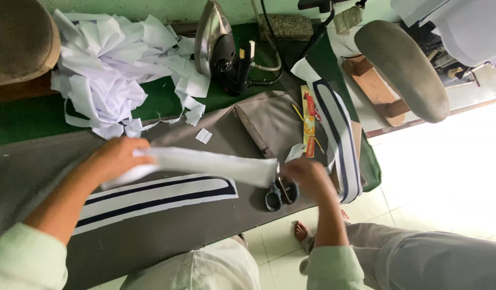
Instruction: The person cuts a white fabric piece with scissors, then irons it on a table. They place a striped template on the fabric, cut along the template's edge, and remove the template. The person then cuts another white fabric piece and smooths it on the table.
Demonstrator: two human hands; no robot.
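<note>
Your left hand (116, 157) grips one end of a white fabric strip (216, 166) — your right hand (307, 177) pinches the other end, just above the scissors (280, 193) on the grey board (167, 231).

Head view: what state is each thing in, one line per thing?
Left hand: gripping one end of the white strip.
Right hand: closed on the strip's other end.
White strip: lifted, stretched between the hands.
Striped piece: flat on the grey board.
Scissors: lying on the board by the right hand.
Iron: standing on end.
Scraps: heaped loosely.
</note>
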